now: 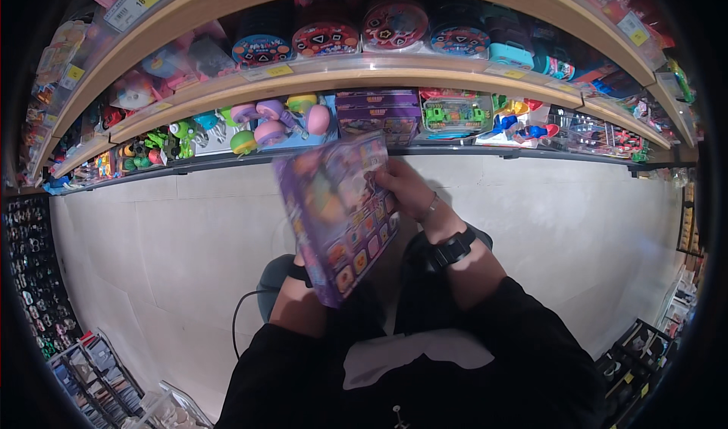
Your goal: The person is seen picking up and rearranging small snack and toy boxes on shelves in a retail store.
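Note:
A flat purple toy box (339,209) is tilted in front of my knees, partly blurred. Rows of small coloured picture squares run along its lower front. My right hand (407,188) grips its upper right edge, thumb on the front face. Behind the box's lower left side goes my left hand (299,261); its fingers are hidden. Just beyond the box, a stack of similar purple boxes (378,114) stands on the bottom shelf.
Pink and purple toy pieces (271,122) and a green toy set (457,116) flank the stack. Above, a wooden shelf edge (349,79) carries round tins (326,40). Side racks (34,277) hang with goods at left; a display stand (641,353) is at lower right.

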Motion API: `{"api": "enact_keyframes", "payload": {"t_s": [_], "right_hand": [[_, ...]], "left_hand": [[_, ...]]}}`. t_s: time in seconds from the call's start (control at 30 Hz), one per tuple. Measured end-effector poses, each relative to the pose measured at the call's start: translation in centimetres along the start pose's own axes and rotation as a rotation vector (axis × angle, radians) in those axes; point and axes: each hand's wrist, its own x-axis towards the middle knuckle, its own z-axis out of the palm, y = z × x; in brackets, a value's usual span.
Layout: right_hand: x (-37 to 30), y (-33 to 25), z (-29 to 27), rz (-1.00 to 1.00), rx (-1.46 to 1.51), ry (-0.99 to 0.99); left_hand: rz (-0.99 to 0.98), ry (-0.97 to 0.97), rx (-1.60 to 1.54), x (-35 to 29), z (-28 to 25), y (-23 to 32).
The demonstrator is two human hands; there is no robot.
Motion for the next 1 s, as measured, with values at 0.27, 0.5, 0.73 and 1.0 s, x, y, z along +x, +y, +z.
{"api": "enact_keyframes", "payload": {"t_s": [0.27,0.5,0.73,1.0], "right_hand": [[1.3,-4.2,-7.3,0.113,-0.278,0.483],[5.0,-5.1,-11.5,-0.052,-0.419,0.594],[5.2,-2.0,-14.1,-0.155,-0.701,0.521],[4.5,-0.9,-13.9,-0.188,-1.185,0.528]], "left_hand": [[-0.209,0.064,-0.325,0.4,-3.7,2.8],[-0.040,0.295,-0.028,8.0,-2.2,1.0],[0.121,0.480,0.200,14.2,-3.4,-0.6],[0.141,0.566,0.925,16.0,-1.6,-2.0]]}}
